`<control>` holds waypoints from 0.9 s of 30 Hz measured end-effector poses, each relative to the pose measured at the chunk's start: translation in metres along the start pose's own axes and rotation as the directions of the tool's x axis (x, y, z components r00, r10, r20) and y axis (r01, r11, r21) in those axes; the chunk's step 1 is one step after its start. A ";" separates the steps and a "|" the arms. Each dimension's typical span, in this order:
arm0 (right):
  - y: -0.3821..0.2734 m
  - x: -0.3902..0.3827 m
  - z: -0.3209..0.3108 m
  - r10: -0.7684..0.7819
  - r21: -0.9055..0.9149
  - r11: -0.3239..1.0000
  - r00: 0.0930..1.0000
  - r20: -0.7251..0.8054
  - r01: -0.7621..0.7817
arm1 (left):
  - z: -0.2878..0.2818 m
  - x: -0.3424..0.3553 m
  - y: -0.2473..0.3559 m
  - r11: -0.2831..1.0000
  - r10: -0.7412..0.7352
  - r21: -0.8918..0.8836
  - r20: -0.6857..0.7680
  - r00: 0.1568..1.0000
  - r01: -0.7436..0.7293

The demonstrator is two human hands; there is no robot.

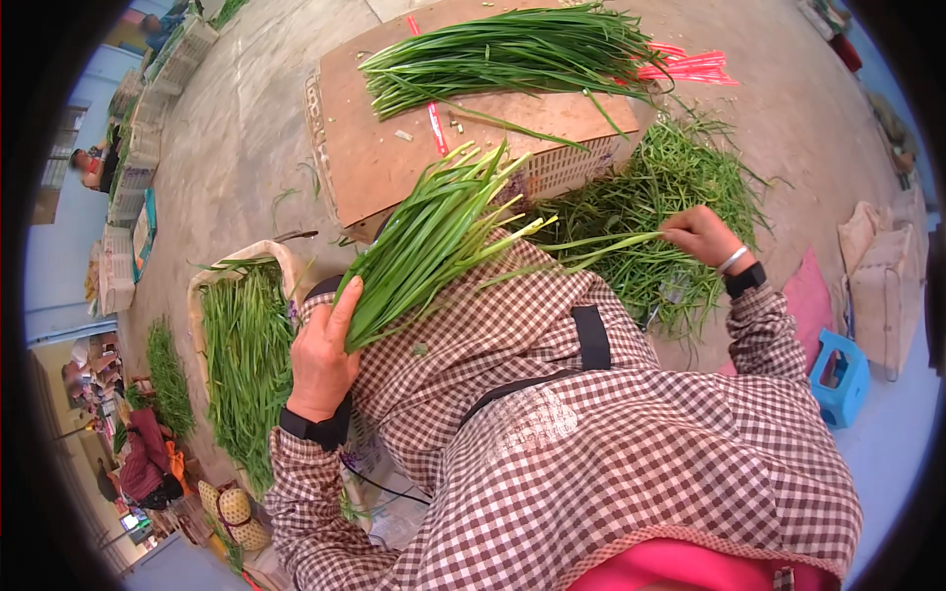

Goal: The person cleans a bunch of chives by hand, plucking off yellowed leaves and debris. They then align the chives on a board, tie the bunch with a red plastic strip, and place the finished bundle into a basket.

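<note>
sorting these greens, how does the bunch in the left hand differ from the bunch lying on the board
The bunch in the left hand is gripped at its leaf end and fans upward with pale stem ends toward the board; the bunch on the board lies flat and untouched, spread sideways. The held bunch looks tighter and lighter green; the board bunch looks looser, darker and longer. The left hand clasps only the first. Both are long, thin green leaves.

We sit over a grey concrete floor in bright daylight. White plastic crates line its far left edge, a small blue stool stands at the right beside pale sacks (slumped, creased), and a straw hat lies at lower left.
</note>
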State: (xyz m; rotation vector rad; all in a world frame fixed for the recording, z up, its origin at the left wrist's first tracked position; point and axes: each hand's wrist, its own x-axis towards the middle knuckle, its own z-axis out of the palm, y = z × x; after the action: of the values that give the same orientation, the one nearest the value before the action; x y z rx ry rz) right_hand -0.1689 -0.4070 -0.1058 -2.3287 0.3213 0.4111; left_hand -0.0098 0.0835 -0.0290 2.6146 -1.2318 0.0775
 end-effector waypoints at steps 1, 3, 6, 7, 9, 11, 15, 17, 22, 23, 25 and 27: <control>0.033 -0.007 -0.006 0.132 -0.184 0.973 0.991 -0.032 -0.135 | 0.000 0.002 -0.001 1.000 0.008 -0.004 -0.008 1.000 -0.008; 0.096 -0.034 -0.005 0.144 -0.488 0.787 0.881 -0.450 -0.378 | -0.003 0.006 -0.001 1.000 0.018 -0.007 0.017 1.000 -0.018; 0.066 -0.029 -0.006 0.096 -0.407 0.825 0.807 -0.583 -0.393 | 0.000 0.004 -0.001 0.999 0.037 0.026 0.027 0.999 -0.038; 0.047 -0.017 -0.005 0.122 -0.238 0.933 0.860 -0.496 -0.270 | -0.002 0.004 0.001 0.997 0.048 0.057 0.015 0.999 -0.049; -0.005 0.012 0.011 0.092 0.147 0.988 0.953 -0.289 -0.050 | 0.001 0.005 0.002 0.998 0.056 0.035 0.016 0.998 -0.056; -0.054 0.036 0.034 -0.072 0.455 0.878 0.981 -0.182 0.148 | 0.000 0.009 0.005 0.993 0.104 0.058 0.008 0.995 -0.105; -0.120 0.075 0.061 -0.069 0.735 0.668 0.993 -0.098 0.119 | -0.001 0.008 0.011 0.984 0.118 0.133 0.041 0.992 -0.122; -0.132 0.080 0.065 -0.114 0.689 0.682 0.966 -0.231 0.245 | -0.002 0.006 0.012 0.981 0.102 0.161 0.047 0.994 -0.108; -0.150 0.047 0.061 -0.415 0.360 0.747 0.815 -0.404 0.559 | 0.004 0.003 0.012 0.989 0.036 0.143 0.013 0.999 -0.038; -0.154 0.040 0.062 -0.600 0.110 0.672 0.625 -0.499 0.732 | 0.005 0.001 0.013 0.989 0.034 0.143 0.014 0.999 -0.036; -0.158 0.029 0.065 -0.662 0.160 0.606 0.605 -0.441 0.780 | 0.009 -0.001 0.014 0.989 -0.054 0.140 0.016 0.998 0.051; -0.157 0.020 0.069 -0.577 0.319 0.647 0.718 -0.389 0.693 | 0.011 -0.001 0.013 0.989 -0.051 0.138 0.009 0.999 0.049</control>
State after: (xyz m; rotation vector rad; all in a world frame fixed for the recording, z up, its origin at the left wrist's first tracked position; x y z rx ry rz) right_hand -0.1101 -0.2505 -0.0611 -1.8615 -0.2919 -0.3038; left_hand -0.0215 0.0736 -0.0369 2.7658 -1.2045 0.1427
